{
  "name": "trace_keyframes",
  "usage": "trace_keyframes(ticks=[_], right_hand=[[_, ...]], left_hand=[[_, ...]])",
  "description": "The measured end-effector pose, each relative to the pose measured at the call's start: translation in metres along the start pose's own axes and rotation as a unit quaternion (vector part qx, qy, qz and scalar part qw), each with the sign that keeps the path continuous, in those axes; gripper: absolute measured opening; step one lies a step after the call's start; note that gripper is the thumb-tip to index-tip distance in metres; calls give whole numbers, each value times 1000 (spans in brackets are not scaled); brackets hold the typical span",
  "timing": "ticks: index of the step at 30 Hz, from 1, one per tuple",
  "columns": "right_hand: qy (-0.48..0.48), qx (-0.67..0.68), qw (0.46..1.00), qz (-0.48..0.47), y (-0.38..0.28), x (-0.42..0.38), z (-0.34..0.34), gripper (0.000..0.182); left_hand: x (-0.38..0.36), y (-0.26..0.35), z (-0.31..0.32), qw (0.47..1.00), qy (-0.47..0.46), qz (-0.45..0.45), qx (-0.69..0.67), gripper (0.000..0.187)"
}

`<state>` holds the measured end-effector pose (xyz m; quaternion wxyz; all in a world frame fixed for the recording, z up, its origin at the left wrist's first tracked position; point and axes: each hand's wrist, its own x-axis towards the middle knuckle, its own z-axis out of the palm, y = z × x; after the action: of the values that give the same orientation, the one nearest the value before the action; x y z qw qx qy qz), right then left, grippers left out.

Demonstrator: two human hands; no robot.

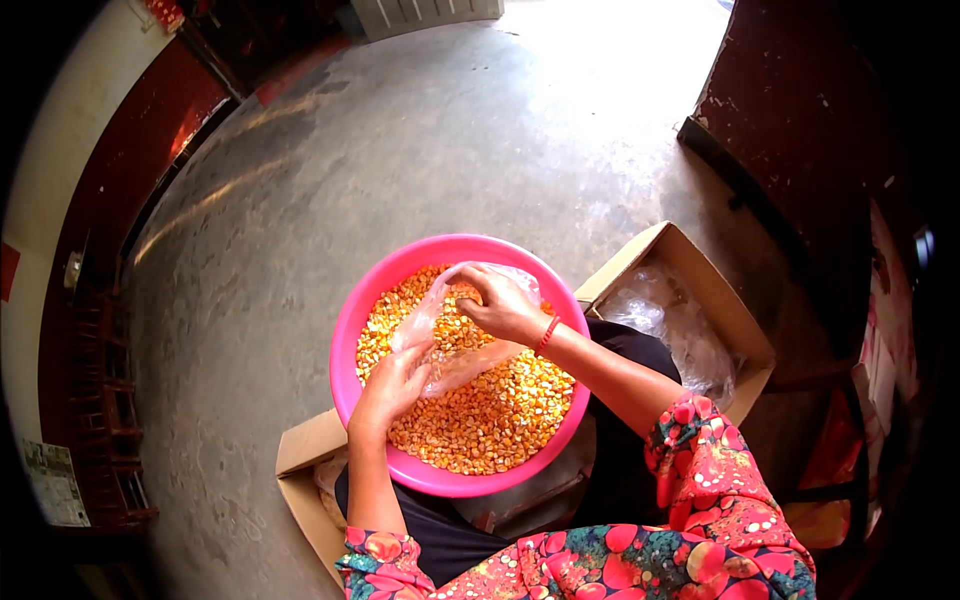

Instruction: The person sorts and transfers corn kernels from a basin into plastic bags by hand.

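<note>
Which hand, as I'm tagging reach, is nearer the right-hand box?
Right: the right hand is over the tub, toward the box; the left hand is farther, over the opposite side.

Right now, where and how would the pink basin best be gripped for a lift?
Likely by opposite sides of the rim, left hand from the left, right hand from the right, once off the plastic bag. The basin is round and wide, shows no handle, and its corn kernels look heavy.

A smooth grey concrete floor (230, 310) spreads out toward a pale slatted panel (425, 12). Dark slatted wooden furniture (107, 390) stands by the cream and dark-red left wall (62, 140).
</note>
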<state>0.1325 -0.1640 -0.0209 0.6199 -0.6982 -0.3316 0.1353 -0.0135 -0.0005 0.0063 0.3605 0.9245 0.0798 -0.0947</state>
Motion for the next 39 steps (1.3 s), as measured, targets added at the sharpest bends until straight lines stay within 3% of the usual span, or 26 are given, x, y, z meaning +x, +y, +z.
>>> trace_keyframes(ticks=[2,4,6,7,8,10,14,17,20,29,32,34,35,36,39], right_hand=[[30,-168,977,-123,-5,-3,0,21],[-20,-127,981,-147,-12,-7,3,15],[-143,-101,975,-139,-16,-13,12,7],[-164,-70,966,-189,-16,-19,19,2],[-265,-67,953,-132,-27,-26,19,3],[-379,-147,899,-165,-28,-39,31,3],[-400,-302,834,-230,-3,-70,66,12],[-388,-289,849,-213,2,-79,70,13],[-442,-284,823,-216,7,-83,75,14],[-491,-237,831,-110,5,-83,78,19],[-475,-209,852,-78,1,-77,71,20],[-449,-56,890,-57,10,-75,71,18],[-500,-1,861,93,-5,-67,65,18],[-500,-1,861,93,-6,-65,64,18],[-459,172,836,248,-21,-62,55,20]], left_hand=[[-1,3,-2,1000,-1,-1,-3,36],[-2,0,-2,1000,2,-4,-10,36],[-2,-5,-1,1000,5,-8,-17,36],[-1,-9,0,1000,5,-4,-30,36],[-1,-11,0,999,4,0,-43,36],[-2,-7,-2,999,16,10,-28,35],[0,1,-4,999,29,18,-13,31],[-1,5,-6,996,71,42,-35,30],[-1,-2,-4,991,108,60,-60,30],[-1,5,-5,985,133,4,-112,35],[2,7,-5,982,174,63,-31,33],[4,11,-4,982,174,49,-59,29],[7,5,-2,980,180,79,-37,27],[9,2,1,980,180,78,-37,27],[13,-5,7,979,162,116,36,31]])
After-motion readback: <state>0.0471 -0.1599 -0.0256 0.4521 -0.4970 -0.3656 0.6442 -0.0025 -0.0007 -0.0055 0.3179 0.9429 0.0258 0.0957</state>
